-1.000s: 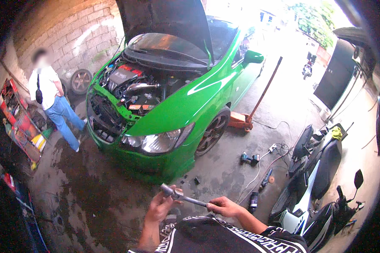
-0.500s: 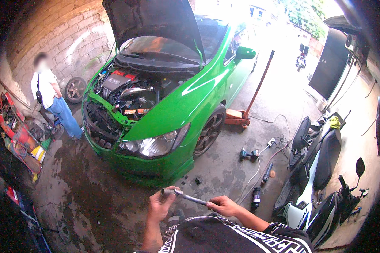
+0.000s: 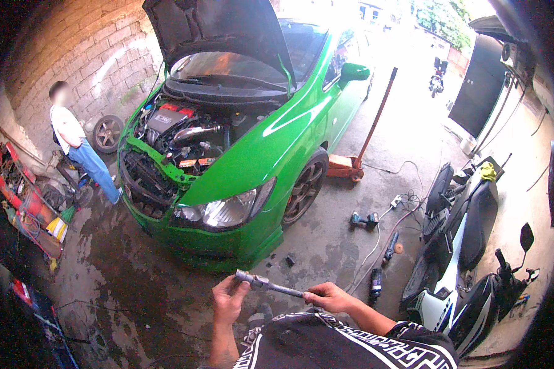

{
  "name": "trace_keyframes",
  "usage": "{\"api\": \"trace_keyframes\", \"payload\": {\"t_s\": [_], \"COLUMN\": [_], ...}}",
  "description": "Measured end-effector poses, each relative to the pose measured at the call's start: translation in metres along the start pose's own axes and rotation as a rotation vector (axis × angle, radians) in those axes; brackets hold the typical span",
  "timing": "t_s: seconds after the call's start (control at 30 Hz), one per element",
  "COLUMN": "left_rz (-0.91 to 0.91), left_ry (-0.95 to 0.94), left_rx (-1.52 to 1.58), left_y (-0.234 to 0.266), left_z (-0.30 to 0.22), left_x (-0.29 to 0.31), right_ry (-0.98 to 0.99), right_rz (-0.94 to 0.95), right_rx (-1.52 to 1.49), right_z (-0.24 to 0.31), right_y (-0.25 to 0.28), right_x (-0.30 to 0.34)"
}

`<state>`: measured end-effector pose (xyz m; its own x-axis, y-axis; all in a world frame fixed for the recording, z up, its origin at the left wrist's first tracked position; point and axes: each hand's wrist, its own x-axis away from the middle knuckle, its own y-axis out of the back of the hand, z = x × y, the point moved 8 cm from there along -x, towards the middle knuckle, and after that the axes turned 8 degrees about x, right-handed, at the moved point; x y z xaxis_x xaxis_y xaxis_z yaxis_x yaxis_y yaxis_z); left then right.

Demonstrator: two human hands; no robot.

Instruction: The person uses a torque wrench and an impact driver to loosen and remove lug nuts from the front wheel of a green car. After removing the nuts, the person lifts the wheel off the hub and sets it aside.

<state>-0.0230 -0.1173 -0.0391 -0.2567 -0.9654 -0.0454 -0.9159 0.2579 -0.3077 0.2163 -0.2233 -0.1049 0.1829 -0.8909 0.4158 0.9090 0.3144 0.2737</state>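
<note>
Low in the frame, both hands pinching a ratchet wrench (image 3: 268,285), left hand (image 3: 229,299) at the head, right hand (image 3: 329,297) at the handle; green car (image 3: 240,178) above with hood open, not yet reached.

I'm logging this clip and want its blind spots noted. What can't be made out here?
Head view only:
- Metal tool: its ends are covered by the left hand and right hand.
- Green car: its rear is lost in glare.
- Red tool cart: its contents are too small to tell.
</note>
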Motion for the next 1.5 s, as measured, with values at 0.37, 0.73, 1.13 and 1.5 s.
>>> {"api": "trace_keyframes", "payload": {"t_s": [0.37,0.73,1.13,1.5], "left_rz": [0.02,0.034,0.05,0.053], "left_ry": [0.018,0.041,0.03,0.084], "left_rx": [-0.014,0.022,-0.03,-0.024], "left_y": [-0.002,-0.007,-0.01,-0.009], "left_z": [0.003,0.002,-0.001,0.005], "left_x": [0.0,0.0,-0.001,0.003], "right_ry": [0.064,0.055,0.02,0.045], "right_rz": [0.039,0.056,0.063,0.031], "right_rx": [0.038,0.077,0.087,0.082], "right_z": [0.007,0.006,0.002,0.004], "right_y": [0.003,0.002,0.002,0.002], "right_x": [0.0,-0.004,-0.006,-0.002]}}
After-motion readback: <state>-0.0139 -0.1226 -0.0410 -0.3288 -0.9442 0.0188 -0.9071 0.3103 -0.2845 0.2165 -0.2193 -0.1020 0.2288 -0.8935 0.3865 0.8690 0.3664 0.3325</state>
